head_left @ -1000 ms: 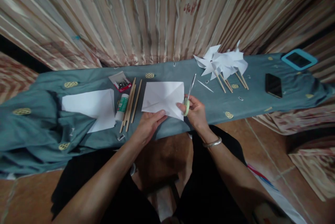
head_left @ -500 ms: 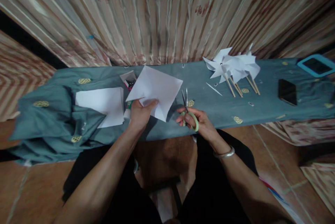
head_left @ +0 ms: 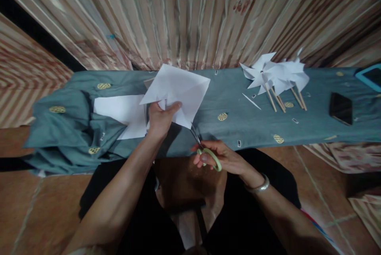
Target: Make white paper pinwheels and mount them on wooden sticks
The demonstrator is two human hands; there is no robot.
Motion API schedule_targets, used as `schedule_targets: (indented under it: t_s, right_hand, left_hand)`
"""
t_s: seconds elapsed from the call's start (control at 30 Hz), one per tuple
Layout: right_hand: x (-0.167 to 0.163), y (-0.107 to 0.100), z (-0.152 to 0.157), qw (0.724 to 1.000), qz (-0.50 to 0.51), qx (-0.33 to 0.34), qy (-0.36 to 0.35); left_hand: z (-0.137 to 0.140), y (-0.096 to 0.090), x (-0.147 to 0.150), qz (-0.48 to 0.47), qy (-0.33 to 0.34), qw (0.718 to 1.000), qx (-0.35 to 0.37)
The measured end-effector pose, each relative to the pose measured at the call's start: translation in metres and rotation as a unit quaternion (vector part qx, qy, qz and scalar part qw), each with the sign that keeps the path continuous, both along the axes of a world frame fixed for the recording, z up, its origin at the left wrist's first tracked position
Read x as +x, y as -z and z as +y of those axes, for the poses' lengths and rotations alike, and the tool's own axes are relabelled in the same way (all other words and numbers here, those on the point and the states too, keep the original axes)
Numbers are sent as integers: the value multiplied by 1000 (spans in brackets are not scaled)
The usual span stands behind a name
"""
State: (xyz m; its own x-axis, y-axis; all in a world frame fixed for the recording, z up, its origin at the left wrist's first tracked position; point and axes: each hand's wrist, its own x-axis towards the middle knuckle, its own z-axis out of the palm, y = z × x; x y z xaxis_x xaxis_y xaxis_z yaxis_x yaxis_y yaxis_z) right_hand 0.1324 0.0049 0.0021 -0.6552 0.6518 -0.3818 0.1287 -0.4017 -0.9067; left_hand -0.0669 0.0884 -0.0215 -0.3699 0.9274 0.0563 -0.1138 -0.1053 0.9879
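Two bare hands, 1 sheet: a person's left hand (head_left: 160, 120) pinches a square white paper sheet (head_left: 181, 88) by its near-left side, thumb flat on top, fingers tucked underneath, over a teal cloth w/ yellow pineapple motifs (head_left: 256, 128). The right hand (head_left: 222, 157), fingers partly fanned, grips metal scissors w/ pale green loop handles (head_left: 213, 155), thumb at the loops; the blade tips are at the sheet's near corner, tho can't tell if the corner sits btwn them. A silver-colored bangle (head_left: 258, 185) rings the R wrist.

Just L of the left hand, a stack of white paper (head_left: 125, 112) lies partly under a cloth fold; a pale flap (head_left: 148, 83) pokes out behind the sheet, the rest hidden. Farther R, a thin white paper sliver (head_left: 251, 101) lies near overlapping white paper pinwheels (head_left: 274, 74) on light wooden sticks (head_left: 271, 99). Beyond: a black rectangular phone (head_left: 341, 108) and, cut off at the R edge of view, a blue-framed tablet-like device (head_left: 370, 78). Bkgd: pleated beige curtains w/ reddish prints (head_left: 178, 16). Below: dark-clothed legs (head_left: 256, 203) & a brown tiled floor (head_left: 306, 191).
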Motion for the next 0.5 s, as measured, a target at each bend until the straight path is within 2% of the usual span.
schedule_targets:
  t_s: [0.2,0.5]
  right_hand:
    - [-9,2,2,1000,-10,3,19]
    - [-10,2,4,999,-16,16,36]
  left_hand:
    - [-2,0,5,19,-10,1000,0]
    - [-3,11,8,42,18,999,14]
